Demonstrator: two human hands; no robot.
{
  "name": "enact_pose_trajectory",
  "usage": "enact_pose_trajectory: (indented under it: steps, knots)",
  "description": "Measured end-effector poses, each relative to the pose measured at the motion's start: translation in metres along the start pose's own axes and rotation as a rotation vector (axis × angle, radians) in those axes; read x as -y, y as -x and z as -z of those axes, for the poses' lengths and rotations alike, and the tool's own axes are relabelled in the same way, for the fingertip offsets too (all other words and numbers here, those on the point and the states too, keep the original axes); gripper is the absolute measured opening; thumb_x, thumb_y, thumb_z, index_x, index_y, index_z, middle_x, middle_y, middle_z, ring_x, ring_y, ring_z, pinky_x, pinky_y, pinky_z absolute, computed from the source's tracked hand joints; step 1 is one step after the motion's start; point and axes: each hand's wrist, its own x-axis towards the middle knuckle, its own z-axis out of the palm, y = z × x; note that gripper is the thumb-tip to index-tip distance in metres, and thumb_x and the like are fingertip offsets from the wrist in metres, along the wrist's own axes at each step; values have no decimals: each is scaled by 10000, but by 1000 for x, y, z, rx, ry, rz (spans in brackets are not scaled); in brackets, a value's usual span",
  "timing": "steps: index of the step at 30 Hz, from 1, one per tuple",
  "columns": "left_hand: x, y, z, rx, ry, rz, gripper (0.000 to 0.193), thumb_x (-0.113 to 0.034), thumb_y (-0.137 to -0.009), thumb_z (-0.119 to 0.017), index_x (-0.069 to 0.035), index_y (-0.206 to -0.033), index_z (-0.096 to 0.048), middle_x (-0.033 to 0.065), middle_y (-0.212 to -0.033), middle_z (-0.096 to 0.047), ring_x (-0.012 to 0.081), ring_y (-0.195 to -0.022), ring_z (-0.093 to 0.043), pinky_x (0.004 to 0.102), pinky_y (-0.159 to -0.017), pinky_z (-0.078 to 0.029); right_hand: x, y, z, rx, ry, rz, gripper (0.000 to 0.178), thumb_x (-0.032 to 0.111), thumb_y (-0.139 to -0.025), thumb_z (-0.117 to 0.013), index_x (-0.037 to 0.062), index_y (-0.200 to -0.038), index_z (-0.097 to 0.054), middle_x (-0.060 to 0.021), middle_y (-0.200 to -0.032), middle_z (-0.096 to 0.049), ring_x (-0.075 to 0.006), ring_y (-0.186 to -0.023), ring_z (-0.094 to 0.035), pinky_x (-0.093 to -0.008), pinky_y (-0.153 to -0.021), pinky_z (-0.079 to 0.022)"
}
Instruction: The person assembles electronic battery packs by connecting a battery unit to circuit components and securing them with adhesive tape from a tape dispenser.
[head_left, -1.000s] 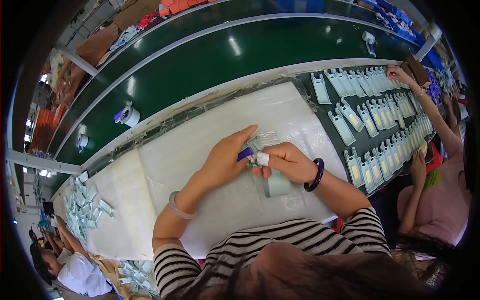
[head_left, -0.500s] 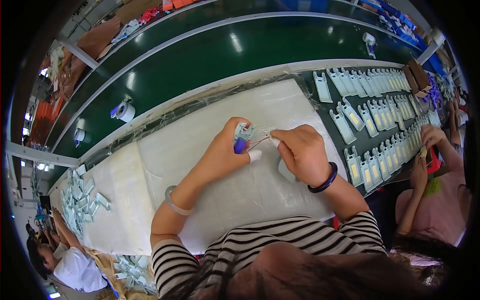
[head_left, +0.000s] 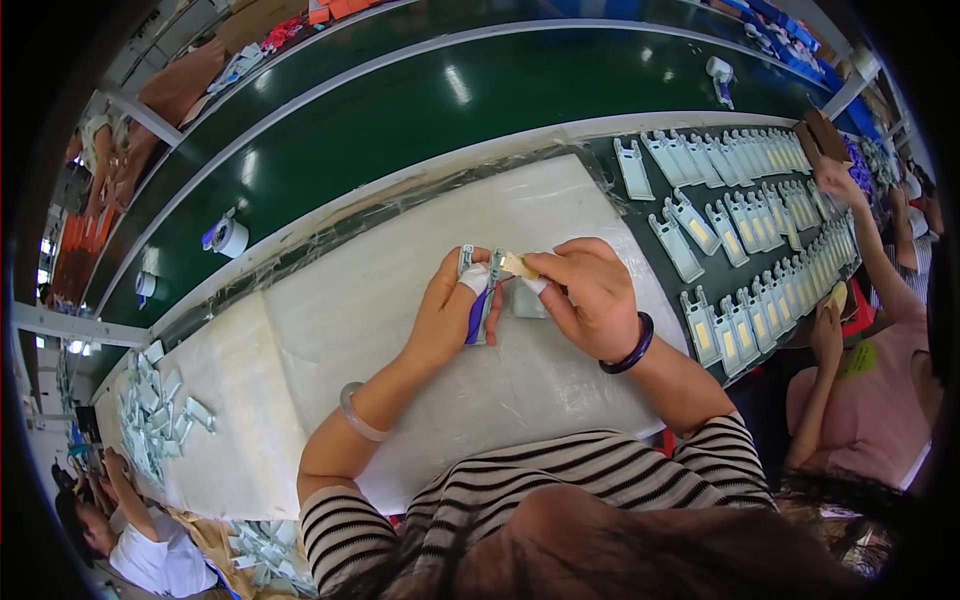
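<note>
My left hand is closed around a pale green plastic housing with a purple part beside it. Between the fingertips of my right hand is a small flat yellowish plate, its silvery end against the housing's top. White wraps cover fingertips on both hands. A flat pale green piece lies on the white sheet under my right hand, partly hidden by it. No wires can be made out between my hands at this moment.
Rows of pale green housings, many with yellow strips, stand on the right. A heap of pale green pieces lies left. White-and-purple devices sit on the green belt. A co-worker in pink reaches toward the rows' far end.
My hands have come together; the thin wires stretched between them are no longer visible. My left hand has turned the housing, and a yellowish plate now shows in my right fingers. The co-worker's arm has reached farther away.
</note>
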Motion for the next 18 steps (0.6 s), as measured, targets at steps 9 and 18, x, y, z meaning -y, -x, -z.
enact_pose_trajectory:
  steps: [9,18]
  knots:
    - [-8,5,-6,34,-22,-43,370,-101,-885,-412,-64,-1249,-351,112,-905,-544,153,-672,-554,311,-533,-526,0,-2,2,0,33,10,331,-81,-678,-689,18,-992,-658,-127,-925,-650,-294,-828,-625,-376,-797,-509]
    - [-5,10,-11,53,-79,-102,392,-47,-872,-422,-59,-1253,-332,91,-908,-526,135,-704,-535,289,-554,-516,1,5,-4,-6,-15,12,282,-110,-711,-664,5,-966,-627,-129,-935,-657,-349,-927,-642,-401,-808,-523]
